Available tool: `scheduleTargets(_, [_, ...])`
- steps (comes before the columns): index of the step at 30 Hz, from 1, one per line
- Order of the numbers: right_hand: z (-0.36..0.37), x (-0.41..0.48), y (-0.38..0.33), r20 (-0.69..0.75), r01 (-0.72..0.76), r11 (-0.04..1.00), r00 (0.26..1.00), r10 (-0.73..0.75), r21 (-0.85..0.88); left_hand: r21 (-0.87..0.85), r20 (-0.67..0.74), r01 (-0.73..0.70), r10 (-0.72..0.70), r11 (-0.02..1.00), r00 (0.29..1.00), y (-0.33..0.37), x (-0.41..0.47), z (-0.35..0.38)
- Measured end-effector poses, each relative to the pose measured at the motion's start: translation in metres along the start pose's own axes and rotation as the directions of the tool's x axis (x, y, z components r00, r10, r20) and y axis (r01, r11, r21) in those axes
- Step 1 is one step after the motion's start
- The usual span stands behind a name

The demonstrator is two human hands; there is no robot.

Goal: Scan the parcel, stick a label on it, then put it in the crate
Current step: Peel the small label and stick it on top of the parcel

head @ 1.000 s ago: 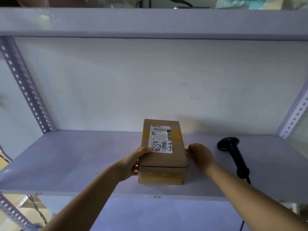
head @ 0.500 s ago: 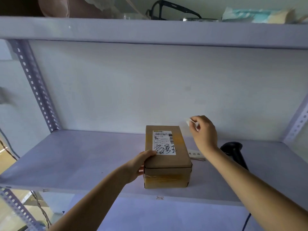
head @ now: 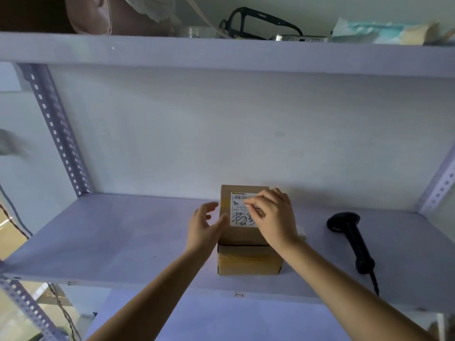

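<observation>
A brown cardboard parcel (head: 247,259) with tape around it stands on the white shelf (head: 123,237). A printed shipping label (head: 240,212) with black handwriting covers part of its top. My right hand (head: 273,217) hovers over the parcel top, thumb and forefinger pinching a small white sticker (head: 257,209) with a barcode. My left hand (head: 204,226) is beside the parcel's left edge, fingers spread, thumb touching the box. A black handheld scanner (head: 349,237) lies on the shelf to the right. No crate is in view.
A strip of label backing (head: 300,233) lies just right of the parcel, partly hidden by my wrist. An upper shelf (head: 221,54) carries glasses, a bag and paper. Perforated metal uprights stand at left (head: 56,129) and right (head: 440,178). The scanner cable hangs off the front edge.
My right hand came down from the air beside the parcel to its top with the small sticker. My left hand loosened from the box's corner and opened its fingers.
</observation>
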State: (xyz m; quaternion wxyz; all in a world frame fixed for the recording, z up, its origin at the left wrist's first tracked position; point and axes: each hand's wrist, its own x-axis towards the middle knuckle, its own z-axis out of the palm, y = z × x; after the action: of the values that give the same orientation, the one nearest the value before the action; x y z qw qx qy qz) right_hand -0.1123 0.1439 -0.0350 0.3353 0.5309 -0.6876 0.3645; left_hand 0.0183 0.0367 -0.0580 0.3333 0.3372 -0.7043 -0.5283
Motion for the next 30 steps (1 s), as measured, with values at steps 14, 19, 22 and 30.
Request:
scheduleTargets(14, [-0.008,-0.014,-0.008,-0.133,0.093,0.995,0.986,-0.097,-0.039,-0.304,0.255,0.057,0.024,0.951,0.967,0.035,-0.023,-0.004])
scheduleTargets(19, [-0.013,-0.015,-0.005,-0.142,0.086,0.995,0.986,-0.092,-0.046,-0.306,0.257,0.069,0.013,0.95,0.966,0.036,-0.022,0.001])
scheduleTargets(22, [-0.014,-0.015,-0.005,-0.151,0.087,0.996,0.984,-0.091,-0.035,-0.307,0.261,0.069,0.014,0.949,0.965,0.037,-0.022,0.005])
scheduleTargets(30, [-0.018,-0.014,-0.005,-0.156,0.082,0.996,0.984,-0.086,-0.03,-0.338,0.266,0.062,0.032,0.939,0.963,0.042,-0.024,0.009])
